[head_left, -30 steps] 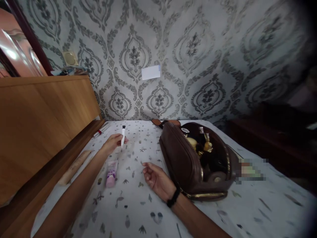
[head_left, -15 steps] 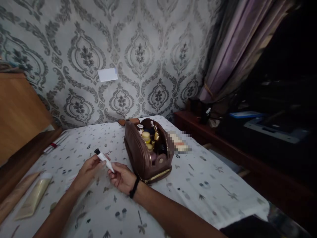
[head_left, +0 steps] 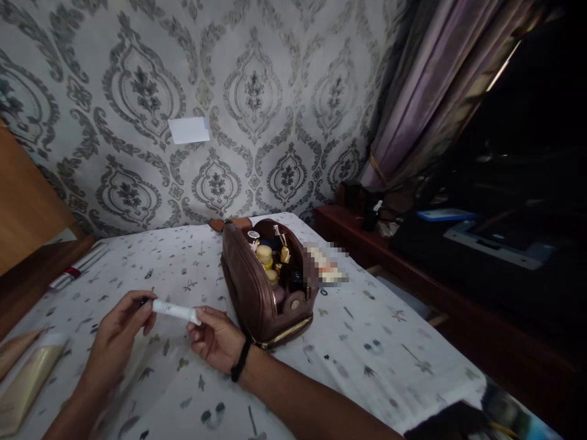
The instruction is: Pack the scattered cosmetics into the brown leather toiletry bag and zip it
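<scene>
A slim white squeeze tube [head_left: 174, 310] is held nearly level between my two hands, above the printed cloth. My left hand [head_left: 123, 321] pinches its dark cap end, and the fingers cover most of the cap. At the tube's flat end, my right hand [head_left: 216, 339] grips it between thumb and fingers; a black band circles that wrist. Just beyond my right hand stands a brown cosmetic bag [head_left: 245, 287], unzipped, with several small jars and bottles inside, among them a yellow-lidded jar [head_left: 265, 255].
A beige tube [head_left: 32, 379] lies at the near left. A red-and-clear item [head_left: 68, 278] sits by the wooden furniture [head_left: 27, 208]. Behind the bag is a brown strap [head_left: 233, 224]; a pixelated packet [head_left: 328, 266] lies to its right. A dark red ledge [head_left: 339, 223] borders the right side.
The white tube has turned from steeply slanted to nearly level. My left hand has moved left and now grasps the cap end. The whole view has shifted slightly.
</scene>
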Demonstrator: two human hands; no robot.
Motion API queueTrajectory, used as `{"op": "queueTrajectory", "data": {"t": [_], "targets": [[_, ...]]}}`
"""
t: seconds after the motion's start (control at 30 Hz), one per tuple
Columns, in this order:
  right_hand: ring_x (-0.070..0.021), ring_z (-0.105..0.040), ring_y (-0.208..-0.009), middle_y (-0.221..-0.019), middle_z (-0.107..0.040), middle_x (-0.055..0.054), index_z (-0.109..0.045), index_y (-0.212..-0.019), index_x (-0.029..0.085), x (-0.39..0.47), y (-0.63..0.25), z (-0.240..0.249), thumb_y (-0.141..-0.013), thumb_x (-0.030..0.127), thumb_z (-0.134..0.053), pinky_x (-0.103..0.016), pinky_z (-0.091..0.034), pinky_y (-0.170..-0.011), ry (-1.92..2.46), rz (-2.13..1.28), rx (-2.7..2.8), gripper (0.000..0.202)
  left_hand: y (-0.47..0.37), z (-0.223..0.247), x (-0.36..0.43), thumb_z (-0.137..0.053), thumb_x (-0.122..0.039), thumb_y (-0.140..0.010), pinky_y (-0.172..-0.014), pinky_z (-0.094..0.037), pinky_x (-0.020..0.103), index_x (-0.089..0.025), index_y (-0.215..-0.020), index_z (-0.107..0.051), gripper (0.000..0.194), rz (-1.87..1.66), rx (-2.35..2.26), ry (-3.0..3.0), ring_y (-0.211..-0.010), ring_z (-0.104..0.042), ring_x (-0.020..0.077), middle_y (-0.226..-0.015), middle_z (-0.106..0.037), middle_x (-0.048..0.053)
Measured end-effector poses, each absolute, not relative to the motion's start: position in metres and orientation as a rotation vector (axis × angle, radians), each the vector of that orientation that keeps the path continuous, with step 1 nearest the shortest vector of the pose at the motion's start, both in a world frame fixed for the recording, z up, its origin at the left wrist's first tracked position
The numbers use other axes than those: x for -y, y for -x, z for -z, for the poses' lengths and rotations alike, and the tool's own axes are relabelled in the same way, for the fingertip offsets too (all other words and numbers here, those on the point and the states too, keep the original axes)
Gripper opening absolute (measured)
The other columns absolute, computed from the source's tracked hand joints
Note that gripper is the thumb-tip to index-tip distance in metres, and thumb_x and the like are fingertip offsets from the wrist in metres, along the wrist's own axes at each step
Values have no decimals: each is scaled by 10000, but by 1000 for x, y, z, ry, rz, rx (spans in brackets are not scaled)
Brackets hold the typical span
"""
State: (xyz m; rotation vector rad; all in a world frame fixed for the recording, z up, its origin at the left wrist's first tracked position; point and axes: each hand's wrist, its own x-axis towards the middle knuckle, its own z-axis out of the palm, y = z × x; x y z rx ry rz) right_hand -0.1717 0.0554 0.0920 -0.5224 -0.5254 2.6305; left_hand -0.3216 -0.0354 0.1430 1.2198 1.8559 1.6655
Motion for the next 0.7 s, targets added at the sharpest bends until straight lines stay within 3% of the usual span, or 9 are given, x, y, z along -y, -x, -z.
{"op": "queueTrajectory", "data": {"t": [0.23, 0.4, 0.53, 0.7], "targets": [[-67, -482, -432, -571, -629, -1, -580, -780, 148, -58, 173, -94, -882, 313, -637, -180, -254, -437, 569, -2686, 404, 203, 326, -137, 42, -677, -538, -728, -599, -466, 300, -329, -945, -654, 303, -1637, -1980, -1105, -708, -539, 219, -705, -583, -5], [-83, -502, -419, -554, -635, -19, -586, -720, 142, -59, 175, -91, -956, 320, -495, -201, -259, -440, 579, -2724, 336, 309, 327, -142, 31, -719, -471, -694, -557, -485, 272, -354, -831, -680, 185, -1802, -1957, -865, -673, -526, 186, -740, -590, -22], [-86, -515, -429, -561, -641, -17, -624, -729, 135, -60, 178, -85, -924, 397, -539, -214, -297, -470, 494, -2744, 372, 337, 319, -169, 16, -752, -404, -661, -488, -460, 242, -295, -713, -700, 131, -1931, -1829, -859, -638, -497, 153, -734, -554, -6], [-90, -536, -442, -573, -646, -16, -647, -757, 123, -60, 180, -81, -861, 422, -616, -215, -293, -467, 405, -2740, 463, 317, 282, -213, 0, -686, -425, -765, -487, -458, 238, -272, -800, -678, 157, -1954, -1838, -1121, -617, -499, 137, -721, -522, -1]]}}
